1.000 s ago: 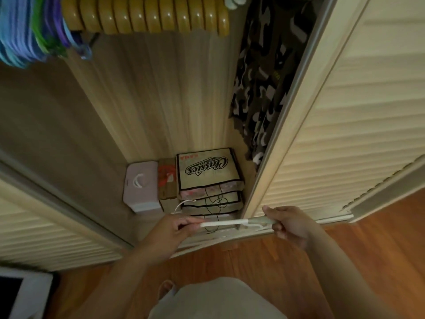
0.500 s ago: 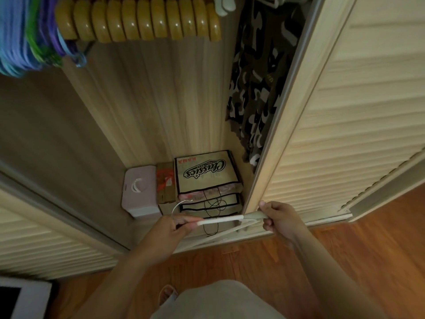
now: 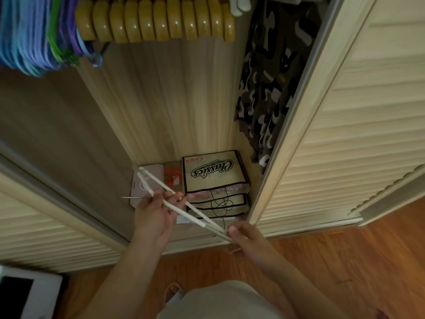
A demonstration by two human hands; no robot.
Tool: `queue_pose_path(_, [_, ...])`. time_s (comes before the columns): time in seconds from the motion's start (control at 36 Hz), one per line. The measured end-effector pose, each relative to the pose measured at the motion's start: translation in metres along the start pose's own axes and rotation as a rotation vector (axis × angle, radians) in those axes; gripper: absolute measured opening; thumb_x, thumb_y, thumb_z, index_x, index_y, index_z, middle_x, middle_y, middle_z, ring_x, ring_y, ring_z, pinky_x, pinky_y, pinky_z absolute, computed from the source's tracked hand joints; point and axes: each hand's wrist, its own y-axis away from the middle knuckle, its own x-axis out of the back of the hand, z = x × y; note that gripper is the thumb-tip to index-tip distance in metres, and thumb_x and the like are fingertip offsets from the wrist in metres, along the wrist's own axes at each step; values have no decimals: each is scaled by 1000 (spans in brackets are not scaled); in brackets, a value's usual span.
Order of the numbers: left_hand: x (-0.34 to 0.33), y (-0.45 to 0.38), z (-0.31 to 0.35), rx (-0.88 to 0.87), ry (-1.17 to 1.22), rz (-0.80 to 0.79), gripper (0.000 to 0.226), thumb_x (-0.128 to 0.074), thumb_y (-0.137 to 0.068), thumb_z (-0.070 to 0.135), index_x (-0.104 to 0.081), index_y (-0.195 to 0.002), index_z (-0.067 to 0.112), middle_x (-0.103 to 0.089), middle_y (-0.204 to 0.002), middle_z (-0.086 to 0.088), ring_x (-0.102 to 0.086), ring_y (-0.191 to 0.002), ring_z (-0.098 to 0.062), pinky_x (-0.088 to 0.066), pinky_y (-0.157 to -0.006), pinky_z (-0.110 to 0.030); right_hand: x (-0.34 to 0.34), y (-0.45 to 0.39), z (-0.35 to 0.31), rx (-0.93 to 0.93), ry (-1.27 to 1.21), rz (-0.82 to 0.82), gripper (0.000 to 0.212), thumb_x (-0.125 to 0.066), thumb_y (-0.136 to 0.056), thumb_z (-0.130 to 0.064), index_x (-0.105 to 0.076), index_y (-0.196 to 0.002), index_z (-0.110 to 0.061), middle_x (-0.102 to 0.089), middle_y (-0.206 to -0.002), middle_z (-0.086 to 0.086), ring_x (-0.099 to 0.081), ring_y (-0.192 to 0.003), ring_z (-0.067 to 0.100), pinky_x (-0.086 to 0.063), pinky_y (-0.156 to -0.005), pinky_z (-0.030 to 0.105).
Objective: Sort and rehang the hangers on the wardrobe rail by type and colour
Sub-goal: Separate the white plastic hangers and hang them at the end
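Head view: the white hanger (image 3: pixel 184 207), level half a second ago, now slants from the pink box (image 3: pixel 140 192) down toward the door (image 3: pixel 345 134), so it looks set to go up to the rail. The left hand (image 3: pixel 156 215) pinches its middle; the right hand (image 3: pixel 243 236) pinches its near end. Above the box hang eleven wooden hangers (image 3: pixel 154 21), a blue-green-purple bunch (image 3: pixel 41 35) too packed to count, and one camouflage garment (image 3: pixel 271 72).

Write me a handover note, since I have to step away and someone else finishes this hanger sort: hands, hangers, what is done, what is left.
Left hand grips the white hanger near its hook; right hand pinches its lower end.
On the rail: blue, green and purple plastic hangers grouped at left, wooden hangers bunched beside them.
Left: hang the white hanger beside the white ones at the camouflage garment.
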Motion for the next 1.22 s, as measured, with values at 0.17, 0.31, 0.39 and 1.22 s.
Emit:
queue_pose_path(0.17, [-1,4,-3,-19,48,117,15,-40,-110,7,-48,-98,7,-53,-86,-11,-71,-84,-27,-58,-86,-48,-19,-1,4,89,-10,81,16,-57,-101,-12,-67,-92,-4,-73,-85,12,-74,-76,28,-63,-73,45])
queue_pose_path(0.31, [2,2,-5,-4,13,113,11,-42,-110,9,-50,-103,7,-55,-86,-11,-74,-77,-24,-61,-83,-49,-16,-4,-1,16,-77,61,22,-53,-104,-15,-65,-96,2,-74,-80,16,-73,-66,30,-59,-60,33])
queue_pose_path(0.39, [0,3,-4,-2,11,103,16,-42,-110,10,-51,-97,6,-57,-86,-11,-72,-83,-26,-57,-92,-51,-14,-4,-1,8,-114,48,23,-53,-103,-14,-66,-98,4,-74,-80,17,-72,-65,27,-57,-57,29])
queue_pose_path(1.22, [-21,7,15,-593,-754,-142,41,-49,-107,34,-46,-148,28,-49,-128,31,-50,-124,0,-40,-103,-20,51,-1,-37,568,758,346,18,-77,-88,-20,-76,-102,-31,-66,-69,-16,-61,-64,4,-42,-54,8])
